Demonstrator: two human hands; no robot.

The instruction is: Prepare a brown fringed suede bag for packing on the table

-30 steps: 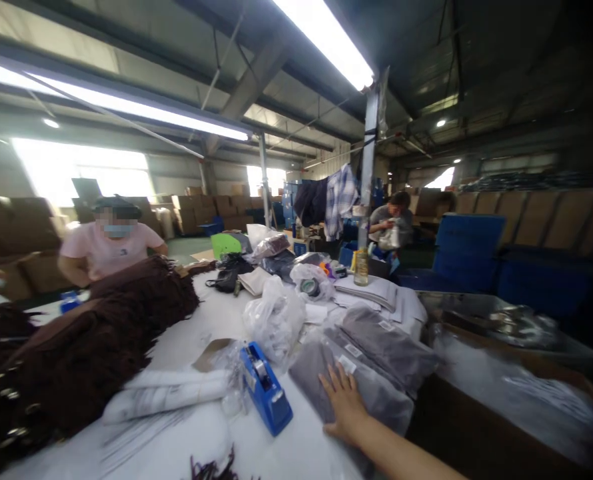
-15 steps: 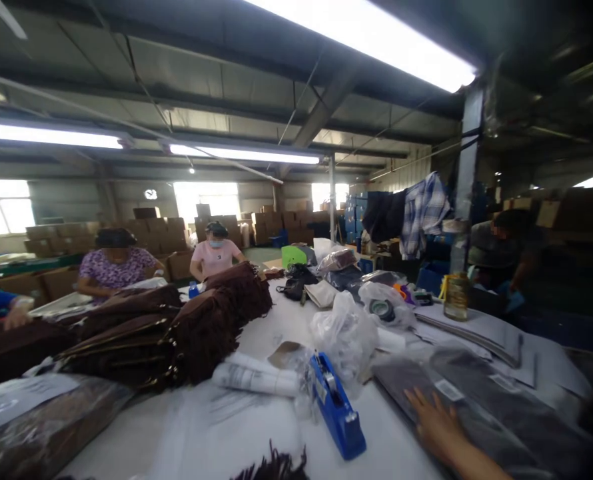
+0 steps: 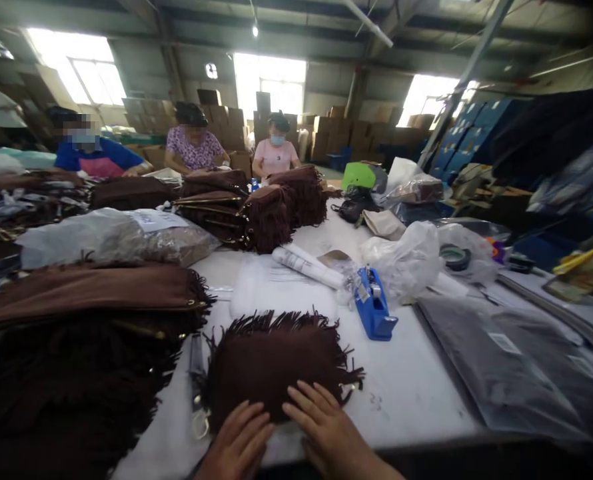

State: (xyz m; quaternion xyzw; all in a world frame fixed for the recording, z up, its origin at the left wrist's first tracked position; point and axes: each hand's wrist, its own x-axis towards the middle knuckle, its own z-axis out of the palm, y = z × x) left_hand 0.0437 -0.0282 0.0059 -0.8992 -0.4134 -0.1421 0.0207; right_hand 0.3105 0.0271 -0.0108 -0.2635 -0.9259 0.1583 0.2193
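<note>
White table [image 3: 416, 387] bears fringed bag [image 3: 271, 357]; left hand [image 3: 236, 447], right hand [image 3: 326, 430] touching.

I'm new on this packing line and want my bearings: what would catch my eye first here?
Both hands, left hand and right hand, rest flat on a brown fringed bag at the near edge of the white table. Just behind it stands a blue tape dispenser, and stacks of brown fringed bags fill the left.

Matt brown suede fringed bag [image 3: 276, 360]; glossy blue plastic tape dispenser [image 3: 374, 312]; smooth white table [image 3: 411, 393].
</note>
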